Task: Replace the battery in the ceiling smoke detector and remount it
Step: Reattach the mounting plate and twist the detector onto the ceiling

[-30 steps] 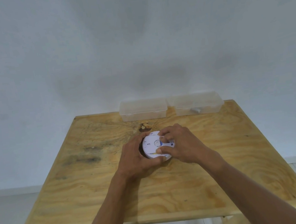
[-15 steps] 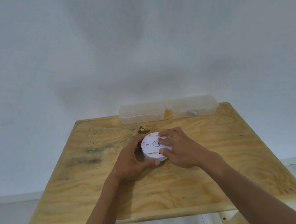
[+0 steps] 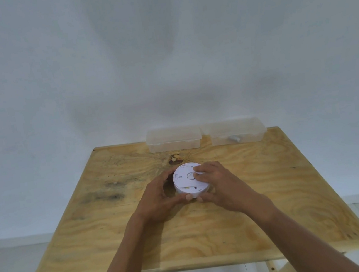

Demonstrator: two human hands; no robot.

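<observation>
A round white smoke detector [image 3: 185, 180] lies on the wooden table [image 3: 118, 235], its flat back face up and tilted a little toward me. My left hand [image 3: 159, 197] cups its left and near rim, thumb under the front edge. My right hand [image 3: 221, 185] covers its right side, with fingertips pressing on the back face near the centre. In the right clear box at the back lies a small grey cylinder [image 3: 234, 138], possibly a battery.
Two clear lidded plastic boxes stand side by side at the table's far edge, the left box [image 3: 173, 139] and the right box [image 3: 236, 131]. A dark knot [image 3: 175, 159] marks the wood just beyond the detector. A white wall rises behind the table.
The blue label on the detector's back, visible a second ago, is now out of sight and the face looks plain white. My right fingers shifted over it. The view moved slightly.
</observation>
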